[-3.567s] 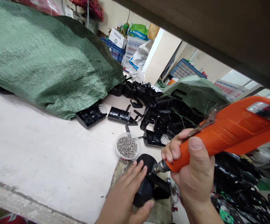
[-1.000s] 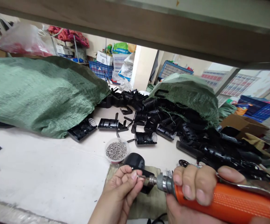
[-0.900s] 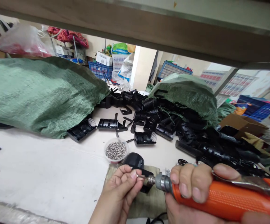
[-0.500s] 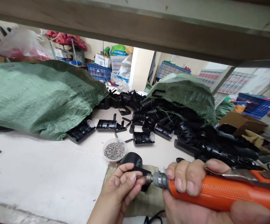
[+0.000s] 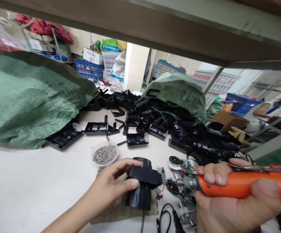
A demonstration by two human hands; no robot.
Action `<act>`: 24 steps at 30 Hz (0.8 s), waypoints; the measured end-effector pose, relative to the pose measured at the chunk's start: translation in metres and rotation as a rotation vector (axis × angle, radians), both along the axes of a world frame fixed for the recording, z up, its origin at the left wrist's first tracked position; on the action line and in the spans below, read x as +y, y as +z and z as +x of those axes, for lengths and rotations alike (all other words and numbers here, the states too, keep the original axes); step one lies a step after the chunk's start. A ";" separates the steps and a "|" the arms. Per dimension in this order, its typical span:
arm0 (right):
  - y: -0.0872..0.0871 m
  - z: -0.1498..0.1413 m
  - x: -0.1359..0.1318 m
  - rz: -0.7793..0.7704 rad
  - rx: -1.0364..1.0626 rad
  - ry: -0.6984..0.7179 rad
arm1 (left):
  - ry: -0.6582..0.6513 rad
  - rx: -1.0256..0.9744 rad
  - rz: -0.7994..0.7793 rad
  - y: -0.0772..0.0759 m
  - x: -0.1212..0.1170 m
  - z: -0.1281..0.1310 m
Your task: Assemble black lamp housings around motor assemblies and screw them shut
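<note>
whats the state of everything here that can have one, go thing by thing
left hand: gripping the housing
black plastic housing: held upright, closed up
right hand: gripping the screwdriver
orange electric screwdriver: held level, bit clear of the housing
small bowl of screws: well filled
green woven sack: draped, slumped
circuit board: lying loose, wires attached

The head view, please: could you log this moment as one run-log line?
left hand holds black plastic housing | right hand grips orange electric screwdriver | nearby: clear bowl of silver screws

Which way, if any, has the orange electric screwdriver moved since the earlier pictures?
Yes: the orange electric screwdriver moved right, its tip now farther from the bowl of metal screws.
</note>
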State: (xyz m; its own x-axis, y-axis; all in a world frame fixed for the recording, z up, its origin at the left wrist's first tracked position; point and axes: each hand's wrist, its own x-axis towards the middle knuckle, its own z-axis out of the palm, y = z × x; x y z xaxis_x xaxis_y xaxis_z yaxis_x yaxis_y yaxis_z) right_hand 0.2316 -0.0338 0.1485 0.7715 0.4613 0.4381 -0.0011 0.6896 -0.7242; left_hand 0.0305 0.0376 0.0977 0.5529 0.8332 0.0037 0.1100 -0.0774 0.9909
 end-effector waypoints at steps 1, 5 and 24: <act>0.000 -0.001 -0.001 -0.010 0.004 0.006 | 0.007 -0.043 -0.078 -0.006 -0.002 -0.009; -0.001 -0.013 0.001 -0.048 0.016 0.108 | 0.121 0.076 -0.042 -0.036 -0.010 -0.050; -0.005 -0.078 0.025 -0.042 -0.054 0.417 | 0.362 0.016 -0.046 -0.038 -0.034 -0.043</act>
